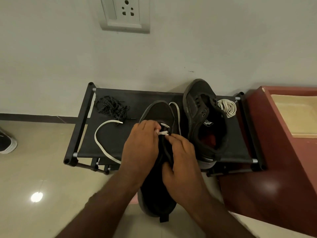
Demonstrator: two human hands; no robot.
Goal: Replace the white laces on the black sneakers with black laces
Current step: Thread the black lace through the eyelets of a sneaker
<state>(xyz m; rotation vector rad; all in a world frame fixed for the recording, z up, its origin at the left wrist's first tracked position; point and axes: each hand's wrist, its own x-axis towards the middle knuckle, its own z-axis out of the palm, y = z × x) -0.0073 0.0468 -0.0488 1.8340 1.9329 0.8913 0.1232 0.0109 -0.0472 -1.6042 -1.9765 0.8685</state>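
A black sneaker (158,114) lies toe-away on the black fabric rack (109,140), its heel hanging over the front edge. My left hand (140,145) pinches its white lace (103,145) at the lower eyelets, and the loose end loops out to the left. My right hand (181,160) grips the sneaker's side and tongue. A second black sneaker (202,117) without laces lies on the rack to the right. Beside it sits a coiled white lace (227,107). A bundle of black laces (111,106) rests at the rack's back left.
The rack stands against a white wall with a socket plate (125,12) above. A dark red cabinet (277,152) with a cream top stands at the right. Another shoe (6,143) sits on the tiled floor at the far left.
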